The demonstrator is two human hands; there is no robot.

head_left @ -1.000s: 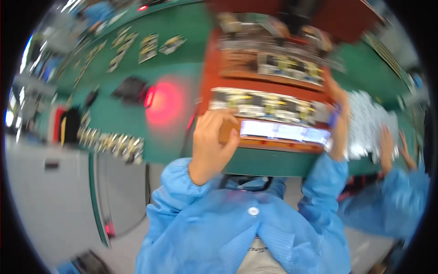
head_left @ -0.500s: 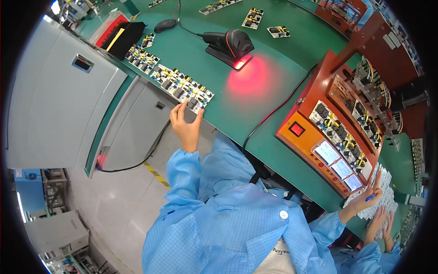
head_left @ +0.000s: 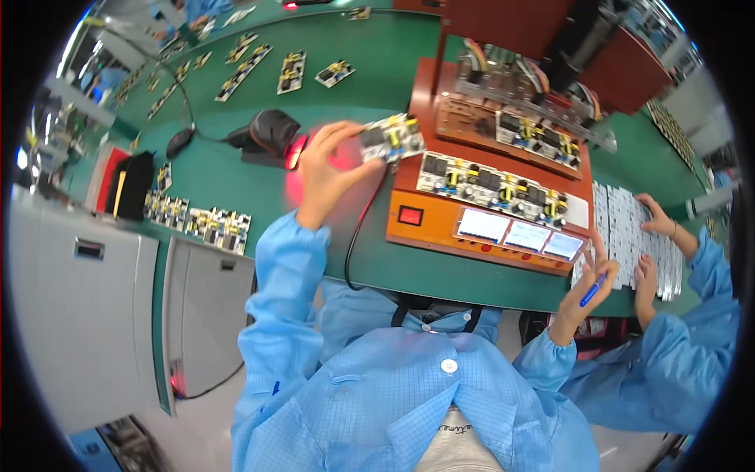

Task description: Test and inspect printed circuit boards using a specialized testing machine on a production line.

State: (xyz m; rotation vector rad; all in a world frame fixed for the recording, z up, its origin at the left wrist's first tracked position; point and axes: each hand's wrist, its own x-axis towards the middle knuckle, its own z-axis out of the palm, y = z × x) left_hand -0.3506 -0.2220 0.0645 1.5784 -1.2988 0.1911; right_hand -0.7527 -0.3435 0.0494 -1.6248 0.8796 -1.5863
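Note:
My left hand (head_left: 326,169) grips a small white circuit board (head_left: 393,140) between thumb and fingers, raised over the table beside the left edge of an orange and brown test machine (head_left: 440,209). The board carries yellow, black and blue parts. Closed around a blue pen (head_left: 593,289), my right hand (head_left: 586,293) is at the machine's front right corner, its index finger extended upward. A row of joined circuit boards (head_left: 491,187) lies on the machine's front ledge. Behind it, another board row (head_left: 539,143) sits in the machine's brown fixture, partly under a clear plate with wires.
A scanner (head_left: 271,134) casts red light left of my left hand. Boards (head_left: 220,228) line the table's left edge, near a black pouch (head_left: 135,182) and a mouse (head_left: 180,141). On the right, a co-worker's hands (head_left: 646,277) rest on white board sheets (head_left: 621,228).
My left hand has lifted a board from the row at the left table edge and carried it right, toward the machine. The view has turned right. My right hand still holds the pen.

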